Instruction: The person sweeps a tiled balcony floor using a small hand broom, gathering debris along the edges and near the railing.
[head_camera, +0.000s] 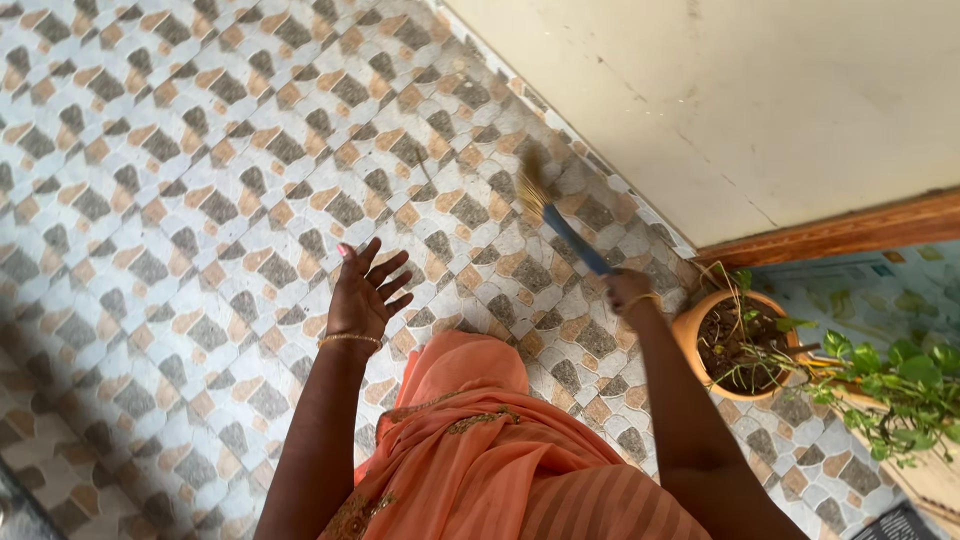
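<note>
My right hand (627, 289) grips the blue handle of a broom (565, 232). Its straw bristles, blurred by motion, reach out over the patterned floor tiles (200, 180) close to the base of the cream wall (750, 100). My left hand (366, 290) is raised over the tiles with fingers spread and holds nothing. A gold bangle circles each wrist. Orange draped cloth (480, 440) hangs between my arms at the bottom of the view.
A terracotta pot (700, 330) with soil stands just right of my right hand. A green leafy plant (900, 385) spreads at the right edge. A brown wooden strip (850, 230) runs along the wall's bottom at the right.
</note>
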